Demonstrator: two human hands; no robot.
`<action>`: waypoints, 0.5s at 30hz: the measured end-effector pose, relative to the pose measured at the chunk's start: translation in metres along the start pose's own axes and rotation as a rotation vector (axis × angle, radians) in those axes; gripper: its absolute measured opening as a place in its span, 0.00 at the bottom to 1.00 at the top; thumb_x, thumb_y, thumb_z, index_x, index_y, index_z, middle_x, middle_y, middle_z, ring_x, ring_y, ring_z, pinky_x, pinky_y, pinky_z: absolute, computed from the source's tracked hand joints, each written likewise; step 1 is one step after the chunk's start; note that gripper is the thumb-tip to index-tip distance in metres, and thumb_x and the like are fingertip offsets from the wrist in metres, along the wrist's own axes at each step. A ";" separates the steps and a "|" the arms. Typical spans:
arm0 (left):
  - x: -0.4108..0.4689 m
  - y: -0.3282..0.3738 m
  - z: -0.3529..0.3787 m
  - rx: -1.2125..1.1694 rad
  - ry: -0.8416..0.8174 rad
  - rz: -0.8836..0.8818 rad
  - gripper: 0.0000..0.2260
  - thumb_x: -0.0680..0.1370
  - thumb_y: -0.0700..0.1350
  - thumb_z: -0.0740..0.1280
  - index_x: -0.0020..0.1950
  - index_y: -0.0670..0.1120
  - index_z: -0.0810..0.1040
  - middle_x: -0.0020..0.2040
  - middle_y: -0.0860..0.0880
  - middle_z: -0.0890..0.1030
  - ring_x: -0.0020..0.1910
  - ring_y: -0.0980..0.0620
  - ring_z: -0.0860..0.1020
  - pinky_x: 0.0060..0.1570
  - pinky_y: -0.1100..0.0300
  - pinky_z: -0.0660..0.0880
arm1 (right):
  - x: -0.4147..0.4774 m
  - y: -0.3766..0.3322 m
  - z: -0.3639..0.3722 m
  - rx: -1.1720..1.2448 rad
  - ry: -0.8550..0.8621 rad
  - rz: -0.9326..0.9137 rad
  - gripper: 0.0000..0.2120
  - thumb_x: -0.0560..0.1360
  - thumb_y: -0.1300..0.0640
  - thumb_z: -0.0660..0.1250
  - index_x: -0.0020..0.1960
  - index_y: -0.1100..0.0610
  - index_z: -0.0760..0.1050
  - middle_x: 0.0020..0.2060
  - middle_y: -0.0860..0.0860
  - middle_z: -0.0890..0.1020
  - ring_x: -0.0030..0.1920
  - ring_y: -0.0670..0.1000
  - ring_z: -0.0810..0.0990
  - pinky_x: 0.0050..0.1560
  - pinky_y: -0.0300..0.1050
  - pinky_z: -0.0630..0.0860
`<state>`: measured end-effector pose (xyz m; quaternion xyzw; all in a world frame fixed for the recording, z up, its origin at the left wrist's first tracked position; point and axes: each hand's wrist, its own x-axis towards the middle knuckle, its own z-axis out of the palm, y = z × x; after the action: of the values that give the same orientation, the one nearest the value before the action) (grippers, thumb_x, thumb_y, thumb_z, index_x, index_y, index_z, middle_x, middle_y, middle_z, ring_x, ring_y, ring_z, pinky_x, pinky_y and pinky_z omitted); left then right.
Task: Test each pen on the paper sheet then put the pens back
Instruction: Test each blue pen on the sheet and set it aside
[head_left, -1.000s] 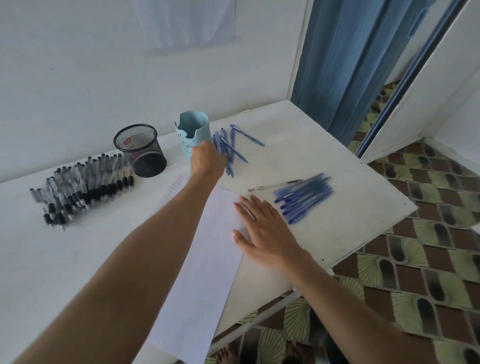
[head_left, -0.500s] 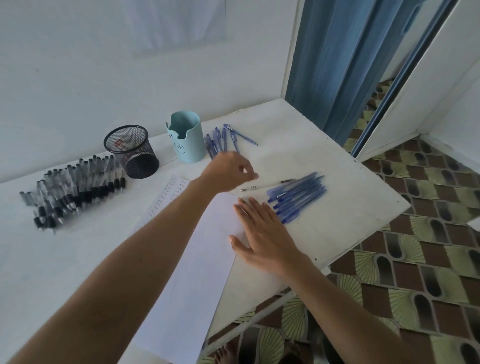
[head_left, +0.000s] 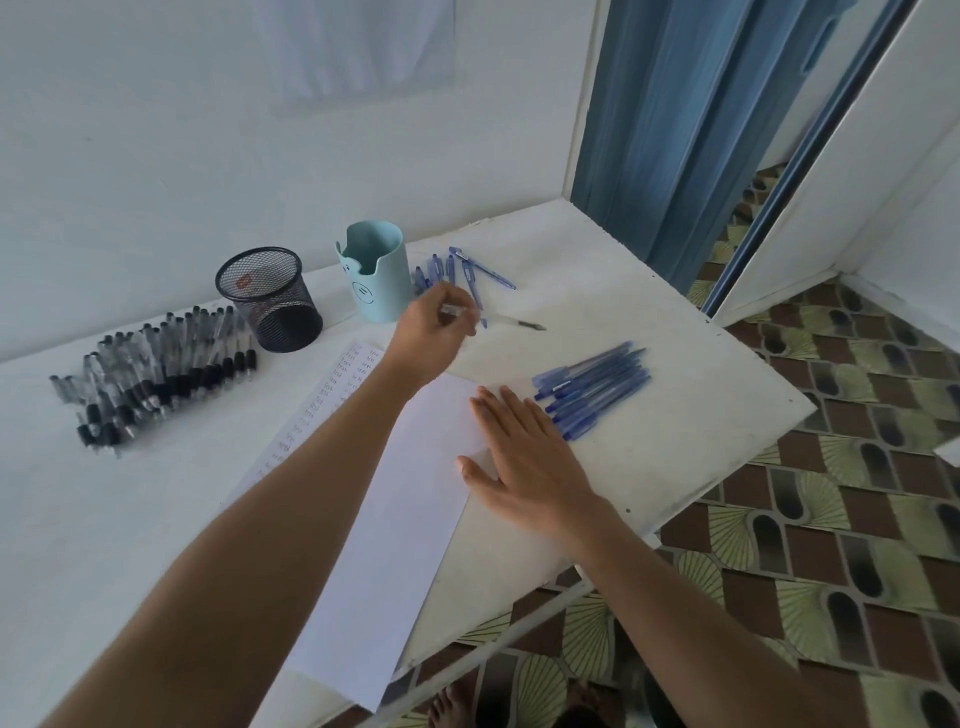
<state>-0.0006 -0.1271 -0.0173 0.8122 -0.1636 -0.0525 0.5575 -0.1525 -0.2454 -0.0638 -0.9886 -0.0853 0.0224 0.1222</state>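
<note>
Pinching clear pen (head_left: 506, 320) in left hand (head_left: 434, 332), just right of teal cup (head_left: 375, 270) toward back of bench (head_left: 675, 441). Pressing right hand (head_left: 524, 457) flat, uncurled, on right edge of paper sheet (head_left: 395, 519), just beside blue pen bundle (head_left: 592, 387).

Room of a home, white table (head_left: 649, 322) in a corner, patterned floor tiles (head_left: 857, 519), blue curtain (head_left: 691, 130) at doorway

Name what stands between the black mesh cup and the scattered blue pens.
A light-blue pen holder, between the black mesh cup and the scattered blue pens; the head view shows it.
</note>
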 end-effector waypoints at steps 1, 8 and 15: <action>-0.003 -0.001 -0.003 -0.188 0.043 -0.040 0.03 0.80 0.40 0.66 0.48 0.46 0.75 0.46 0.47 0.82 0.40 0.51 0.81 0.37 0.60 0.74 | 0.000 0.000 0.000 -0.006 0.000 0.003 0.36 0.81 0.36 0.44 0.82 0.55 0.43 0.81 0.50 0.46 0.80 0.51 0.40 0.79 0.49 0.38; -0.029 -0.012 -0.030 -0.757 0.179 -0.149 0.08 0.82 0.43 0.65 0.44 0.46 0.73 0.36 0.50 0.76 0.32 0.53 0.74 0.31 0.62 0.69 | 0.003 0.000 0.002 0.000 -0.018 0.030 0.38 0.78 0.34 0.41 0.82 0.53 0.42 0.81 0.48 0.44 0.80 0.49 0.40 0.74 0.45 0.32; -0.042 -0.030 -0.051 -0.699 0.280 -0.169 0.15 0.85 0.54 0.54 0.45 0.46 0.67 0.36 0.43 0.82 0.25 0.50 0.73 0.26 0.62 0.67 | 0.002 -0.004 -0.006 0.031 -0.031 0.052 0.35 0.83 0.39 0.49 0.82 0.53 0.41 0.81 0.47 0.43 0.80 0.48 0.38 0.74 0.45 0.32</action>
<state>-0.0200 -0.0588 -0.0303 0.5831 0.0097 -0.0395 0.8114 -0.1508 -0.2425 -0.0575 -0.9880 -0.0611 0.0425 0.1353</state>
